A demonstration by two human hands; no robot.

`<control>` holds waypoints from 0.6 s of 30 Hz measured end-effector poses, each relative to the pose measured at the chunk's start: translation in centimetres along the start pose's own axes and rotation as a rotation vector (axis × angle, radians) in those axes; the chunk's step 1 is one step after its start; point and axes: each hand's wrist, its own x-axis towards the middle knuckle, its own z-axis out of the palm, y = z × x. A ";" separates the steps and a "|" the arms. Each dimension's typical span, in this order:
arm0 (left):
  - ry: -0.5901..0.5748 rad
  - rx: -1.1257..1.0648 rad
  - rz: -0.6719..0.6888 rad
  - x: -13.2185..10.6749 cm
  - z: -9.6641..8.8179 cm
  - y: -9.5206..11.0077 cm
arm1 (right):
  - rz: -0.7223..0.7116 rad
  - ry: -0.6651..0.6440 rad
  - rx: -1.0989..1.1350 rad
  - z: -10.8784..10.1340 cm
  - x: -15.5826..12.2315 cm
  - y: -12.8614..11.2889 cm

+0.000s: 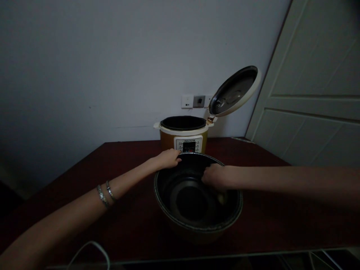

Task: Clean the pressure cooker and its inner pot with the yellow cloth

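Observation:
A dark inner pot (180, 210) stands on the dark red table (132, 221) in front of me. My left hand (168, 158), with two bracelets on its wrist, grips the pot's far rim, fingers curled over the edge. My right hand (215, 177) reaches inside the pot with its fingers closed near the right wall; a pale object shows just below it, too dim to name. Behind the pot stands a gold and white rice cooker (183, 138) with its lid (234, 91) swung open to the right.
A white wall with a socket plate (193, 101) rises behind the table. A white panelled door (312, 93) stands at the right. A white cord (90, 251) loops over the table's near edge at lower left.

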 end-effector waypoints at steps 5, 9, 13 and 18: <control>-0.006 0.011 -0.005 0.0 -0.3 0.4 | -0.178 0.364 -0.352 0.4 2.8 1.8; -0.011 0.009 -0.007 0.0 -0.3 0.3 | -0.086 0.224 -0.305 0.0 1.5 0.9; -0.020 0.020 -0.006 0.1 -0.3 0.2 | 0.002 -0.083 -0.037 -0.6 -1.7 -0.4; -0.023 0.004 -0.017 0.2 -0.1 0.1 | -0.177 0.063 0.399 -0.7 -5.4 0.3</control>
